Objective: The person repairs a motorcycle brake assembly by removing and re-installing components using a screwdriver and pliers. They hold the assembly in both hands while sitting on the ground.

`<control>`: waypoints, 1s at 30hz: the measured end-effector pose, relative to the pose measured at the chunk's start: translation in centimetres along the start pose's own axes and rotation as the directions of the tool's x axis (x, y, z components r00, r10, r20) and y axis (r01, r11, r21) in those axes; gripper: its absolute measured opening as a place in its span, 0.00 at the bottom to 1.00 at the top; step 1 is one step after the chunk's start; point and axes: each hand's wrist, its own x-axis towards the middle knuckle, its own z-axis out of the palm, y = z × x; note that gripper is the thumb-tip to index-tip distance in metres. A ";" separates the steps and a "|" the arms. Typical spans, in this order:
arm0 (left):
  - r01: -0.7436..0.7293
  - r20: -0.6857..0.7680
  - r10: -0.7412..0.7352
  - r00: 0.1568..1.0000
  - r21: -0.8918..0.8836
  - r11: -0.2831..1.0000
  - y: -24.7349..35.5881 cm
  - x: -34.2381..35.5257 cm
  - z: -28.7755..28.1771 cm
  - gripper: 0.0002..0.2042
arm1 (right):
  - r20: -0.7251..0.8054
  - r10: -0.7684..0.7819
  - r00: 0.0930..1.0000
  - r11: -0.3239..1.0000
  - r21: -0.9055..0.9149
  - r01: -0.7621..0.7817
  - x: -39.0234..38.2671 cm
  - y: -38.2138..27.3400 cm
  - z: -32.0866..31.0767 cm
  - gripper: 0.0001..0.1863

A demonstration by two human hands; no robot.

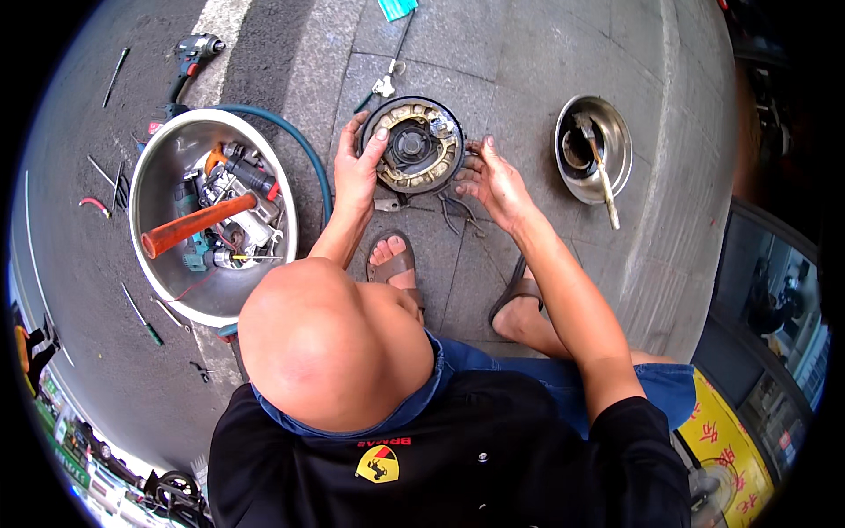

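Note:
A round drum brake assembly [414, 183], with a dark rim and curved pale brake shoes around a central hub, is held face up in front of my feet. My left hand [356, 163] grips its left edge, thumb on the face and fingers around the rim. By the opposite edge is my right hand [495, 180], its thumb raised and fingers apart; the fingertips are at the rim, and I cannot tell how firmly they touch. Pliers [453, 211] with dark handles lie on the paving just below the brake. A cable with a white fitting [384, 86] lies beyond it.
On the left, a large metal basin [145, 246] holds power tools and an orange-handled hammer [198, 227]. A smaller metal bowl [623, 145] with a brush [598, 163] stands right. An impact wrench [192, 60], a blue hose [308, 145] and a screwdriver [141, 315] lie around the basin.

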 end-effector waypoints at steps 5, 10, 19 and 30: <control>0.042 -0.031 -0.036 0.999 0.262 0.964 -5.3 -1.3 0.0 0.34 | -0.146 0.012 0.989 0.980 -0.195 -0.040 0.0 5.0 -5.1 0.24; 0.002 -0.029 0.012 0.999 0.461 0.887 -7.0 -1.9 -1.5 0.34 | -0.194 -0.135 0.972 0.833 -0.554 0.005 -1.4 7.3 -10.4 0.18; 0.333 -0.103 -0.321 0.941 0.433 0.838 -4.7 -4.3 -3.4 0.36 | -0.451 -0.310 0.837 0.717 -0.689 -0.105 -2.2 6.4 -17.3 0.18; 0.387 -0.072 -0.418 0.906 0.542 0.746 -4.9 -3.7 -5.8 0.35 | 0.191 -0.218 0.957 0.017 -0.980 0.199 -4.6 8.4 -15.2 0.15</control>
